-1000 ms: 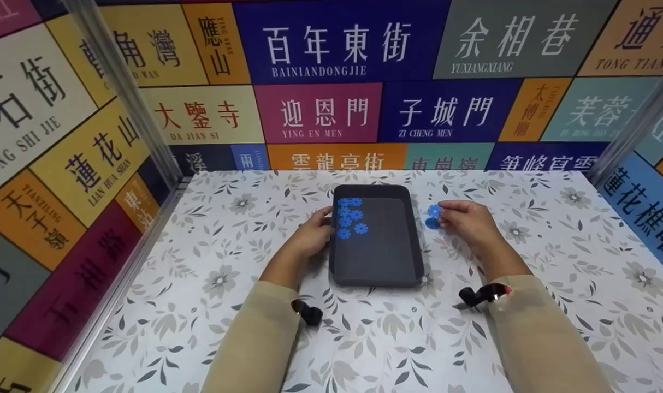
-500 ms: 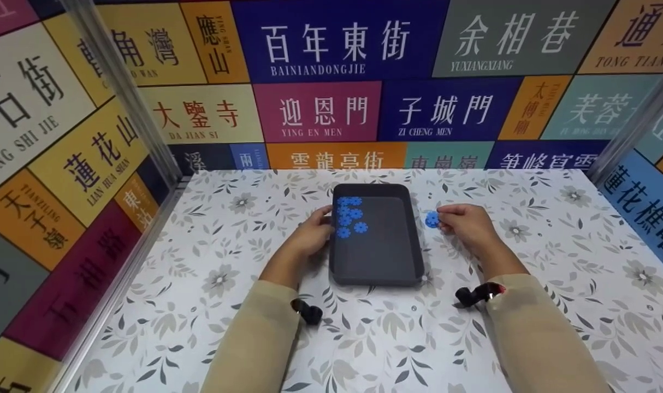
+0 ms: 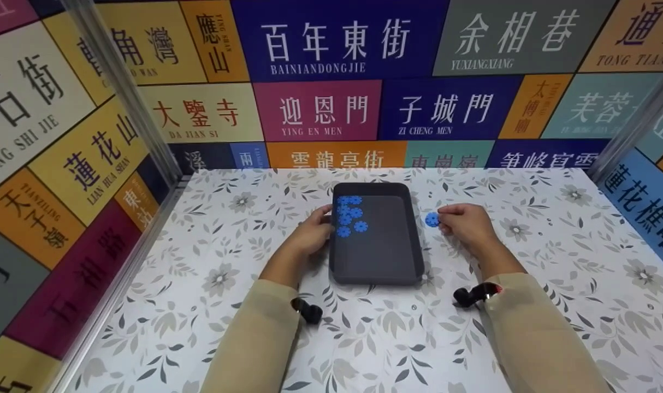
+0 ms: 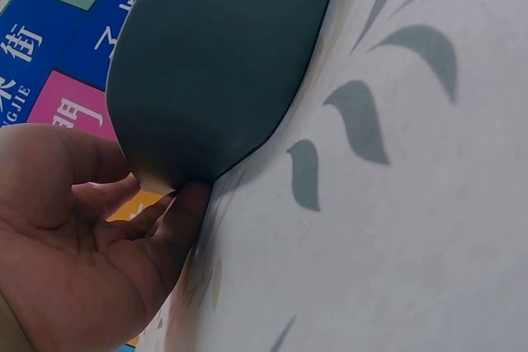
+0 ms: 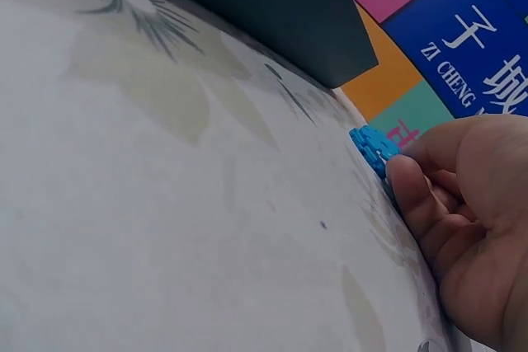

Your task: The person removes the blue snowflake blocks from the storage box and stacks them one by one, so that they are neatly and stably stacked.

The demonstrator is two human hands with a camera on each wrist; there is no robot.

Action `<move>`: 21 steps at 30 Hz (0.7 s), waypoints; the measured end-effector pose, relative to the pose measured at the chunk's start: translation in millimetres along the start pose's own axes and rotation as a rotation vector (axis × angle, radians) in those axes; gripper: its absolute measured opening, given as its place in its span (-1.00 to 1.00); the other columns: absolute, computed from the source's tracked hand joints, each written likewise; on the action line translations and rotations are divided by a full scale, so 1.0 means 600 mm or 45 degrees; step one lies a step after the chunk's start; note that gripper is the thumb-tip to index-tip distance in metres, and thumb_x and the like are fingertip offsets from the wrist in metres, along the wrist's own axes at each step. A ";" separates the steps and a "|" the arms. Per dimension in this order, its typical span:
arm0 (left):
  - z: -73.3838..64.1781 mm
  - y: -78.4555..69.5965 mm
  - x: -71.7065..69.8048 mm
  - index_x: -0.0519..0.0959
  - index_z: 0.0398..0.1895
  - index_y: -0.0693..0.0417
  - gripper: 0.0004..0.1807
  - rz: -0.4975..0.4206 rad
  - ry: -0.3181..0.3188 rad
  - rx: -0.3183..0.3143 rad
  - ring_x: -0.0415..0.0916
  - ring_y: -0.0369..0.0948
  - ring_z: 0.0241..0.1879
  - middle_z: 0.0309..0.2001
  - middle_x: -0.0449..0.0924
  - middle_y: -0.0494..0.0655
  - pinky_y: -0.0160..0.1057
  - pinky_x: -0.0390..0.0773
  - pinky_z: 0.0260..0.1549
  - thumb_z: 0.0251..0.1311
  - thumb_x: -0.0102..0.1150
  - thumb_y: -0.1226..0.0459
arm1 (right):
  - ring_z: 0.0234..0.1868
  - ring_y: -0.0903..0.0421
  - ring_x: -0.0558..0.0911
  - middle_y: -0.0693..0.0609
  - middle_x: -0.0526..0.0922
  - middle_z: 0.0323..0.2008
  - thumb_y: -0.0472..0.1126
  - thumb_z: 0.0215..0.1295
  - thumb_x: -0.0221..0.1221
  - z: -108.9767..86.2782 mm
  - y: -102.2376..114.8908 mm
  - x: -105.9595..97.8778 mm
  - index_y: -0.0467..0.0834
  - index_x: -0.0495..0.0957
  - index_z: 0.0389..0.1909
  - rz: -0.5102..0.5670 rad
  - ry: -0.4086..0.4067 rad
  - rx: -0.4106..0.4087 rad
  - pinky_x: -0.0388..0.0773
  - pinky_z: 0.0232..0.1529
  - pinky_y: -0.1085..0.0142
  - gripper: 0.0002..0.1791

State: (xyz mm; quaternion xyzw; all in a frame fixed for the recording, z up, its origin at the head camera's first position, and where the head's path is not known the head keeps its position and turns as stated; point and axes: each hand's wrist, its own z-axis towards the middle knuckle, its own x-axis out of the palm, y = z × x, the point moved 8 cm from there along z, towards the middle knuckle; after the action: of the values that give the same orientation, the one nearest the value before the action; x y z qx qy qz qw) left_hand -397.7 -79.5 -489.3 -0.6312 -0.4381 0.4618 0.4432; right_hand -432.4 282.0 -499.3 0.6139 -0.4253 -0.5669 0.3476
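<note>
A dark grey rectangular tray [image 3: 375,256] lies on the table, several blue snowflake-shaped plastic discs [image 3: 360,226] gathered in its upper left part. My left hand [image 3: 312,234] grips the tray's left side; the left wrist view shows the thumb low against the wall [image 4: 223,63] and the fingers at its edge. Right of the tray, my right hand [image 3: 468,224] pinches a blue disc [image 5: 375,150] between thumb and index finger. From the right wrist, a second disc shows layered against it, close to the table surface.
The table [image 3: 364,338] has a white leaf-and-flower cover. Colourful panels with street names [image 3: 320,112] stand behind it and along both sides. A black wrist camera [image 3: 307,311] sits at the left cuff, another [image 3: 476,295] at the right.
My right hand has lowered its disc slightly, onto the second disc that lay just below it on the table; the two now overlap. My left hand keeps its hold on the tray.
</note>
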 end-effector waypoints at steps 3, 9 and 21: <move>-0.001 0.000 0.000 0.22 0.69 0.04 -0.23 0.010 -0.002 -0.002 0.50 0.09 0.40 0.52 0.44 0.21 0.02 0.48 0.42 0.36 -0.06 0.40 | -0.37 0.29 0.71 0.12 0.76 -0.28 -0.24 0.52 0.21 0.001 0.000 -0.001 -0.35 0.67 0.17 -0.005 -0.008 0.002 0.71 -0.26 0.42 -0.65; -0.001 0.002 -0.001 0.20 0.70 0.00 -0.23 0.006 -0.010 -0.027 0.51 0.05 0.37 0.54 0.42 0.16 -0.04 0.50 0.35 0.37 -0.07 0.39 | -0.39 0.29 0.70 0.13 0.75 -0.31 -0.24 0.46 0.25 0.004 -0.002 -0.002 -0.33 0.68 0.15 -0.019 -0.033 0.031 0.71 -0.27 0.42 -0.65; 0.000 0.003 -0.003 0.18 0.71 -0.04 -0.23 0.059 -0.003 -0.036 0.49 0.05 0.40 0.56 0.41 0.14 -0.03 0.49 0.35 0.40 -0.07 0.37 | -0.33 0.26 0.67 0.02 0.72 -0.16 -0.17 0.49 0.26 0.000 -0.001 -0.002 -0.25 0.67 0.24 0.009 -0.063 0.044 0.67 -0.27 0.43 -0.60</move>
State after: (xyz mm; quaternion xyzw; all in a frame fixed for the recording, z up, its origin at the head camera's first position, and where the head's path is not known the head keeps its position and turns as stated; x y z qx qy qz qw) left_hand -398.0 -81.7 -491.0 -0.6469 -0.4302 0.4665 0.4228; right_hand -432.3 283.4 -499.0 0.6042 -0.4456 -0.5734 0.3282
